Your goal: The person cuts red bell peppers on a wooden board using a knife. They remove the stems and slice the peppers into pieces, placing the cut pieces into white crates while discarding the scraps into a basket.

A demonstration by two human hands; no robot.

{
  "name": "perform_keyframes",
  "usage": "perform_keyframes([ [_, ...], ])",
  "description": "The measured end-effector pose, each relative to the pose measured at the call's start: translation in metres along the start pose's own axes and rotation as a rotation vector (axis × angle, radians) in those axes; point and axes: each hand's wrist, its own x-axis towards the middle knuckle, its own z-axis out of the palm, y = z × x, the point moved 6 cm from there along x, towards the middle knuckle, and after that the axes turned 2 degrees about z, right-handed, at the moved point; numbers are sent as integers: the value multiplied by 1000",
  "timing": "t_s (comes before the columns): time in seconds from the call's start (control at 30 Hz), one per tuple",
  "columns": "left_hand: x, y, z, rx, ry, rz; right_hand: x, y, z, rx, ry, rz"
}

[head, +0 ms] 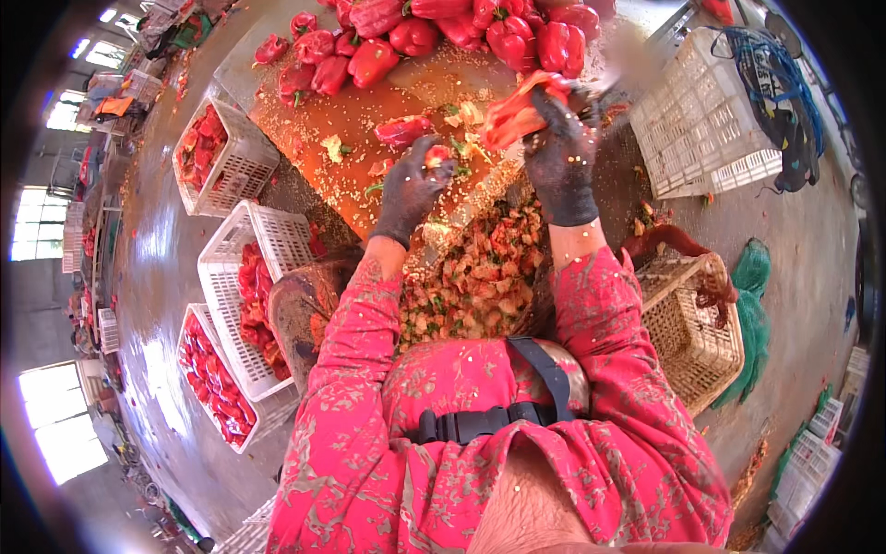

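Note:
My left hand (415, 181), in a dark glove, is closed around a small red pepper piece (437, 156) over the seed-strewn table (332, 173). To its right and higher up, my right hand (564, 138), also gloved, grips an opened red bell pepper (516, 114), which looks blurred. Something thin and dark sticks out near the right fingers; I cannot tell what it is. Another red pepper (403, 130) lies just above my left hand. Pale seed cores (334, 147) are scattered around it. Whole red bell peppers (415, 38) are heaped at the far side.
Pepper cores and scraps (477, 277) are piled below the table's near edge. White plastic crates with red peppers stand at left, one (291, 235) close to my left arm. At right are an upright white crate (692, 124), a stained crate (692, 332) and green netting (751, 311).

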Motion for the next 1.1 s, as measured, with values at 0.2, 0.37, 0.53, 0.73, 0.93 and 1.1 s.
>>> perform_keyframes([
  [0.2,48,36,-58,-1300,-122,-554,1,35,15,-48,-94,195],
  [0.37,14,19,-80,-1485,148,-672,-27,54,64,-310,-252,358],
  [0.53,-90,-105,-193,-1043,355,-631,-15,48,56,-213,-224,338],
  [0.73,-108,-124,-238,328,39,-611,-1,33,35,-140,19,285],
  [0.93,39,-23,-84,77,-8,56,-4,27,34,-336,27,302],
  [1.1,82,-47,-8,190,-443,-220,-4,25,37,-368,67,350],
])
